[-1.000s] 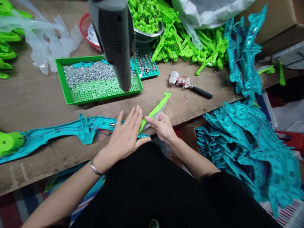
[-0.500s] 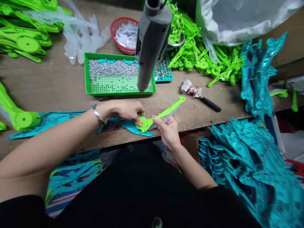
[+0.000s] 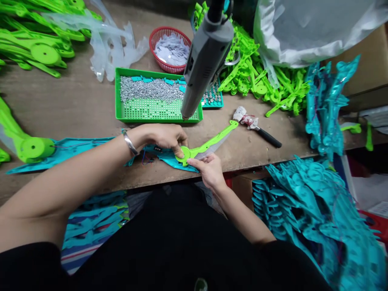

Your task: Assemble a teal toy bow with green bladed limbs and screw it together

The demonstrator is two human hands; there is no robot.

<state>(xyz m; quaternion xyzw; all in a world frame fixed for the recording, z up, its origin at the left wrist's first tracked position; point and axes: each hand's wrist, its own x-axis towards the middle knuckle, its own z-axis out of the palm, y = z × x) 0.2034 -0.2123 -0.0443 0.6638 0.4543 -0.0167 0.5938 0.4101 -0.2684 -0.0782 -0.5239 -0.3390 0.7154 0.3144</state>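
My left hand [image 3: 172, 138] presses its thumb on the round end of a lime-green plastic arm piece [image 3: 216, 141], fingers curled over it. This end rests on a long turquoise plastic shell [image 3: 81, 146] lying along the table's front edge. My right hand [image 3: 209, 167] pinches the green piece near its round end, from the front. A translucent blade-like strip [image 3: 214, 148] runs along the green piece, whose tip points away to the right. Thin wires [image 3: 147, 157] show in the shell, left of the round end. Part of the shell lies hidden beneath my left arm.
A grey electric screwdriver [image 3: 206, 60] hangs over a green tray [image 3: 157, 115] of screws. Behind stands a red basket [image 3: 170, 66]. A black-handled hammer with a wrapped head [image 3: 268, 136] lies right. Lime-green parts [image 3: 242, 79] and stacked turquoise shells [image 3: 321, 210] crowd the right side.
The green piece has swung lower and its round end now sits on the turquoise shell. My right hand has slid toward the round end. The whole view has shifted slightly.
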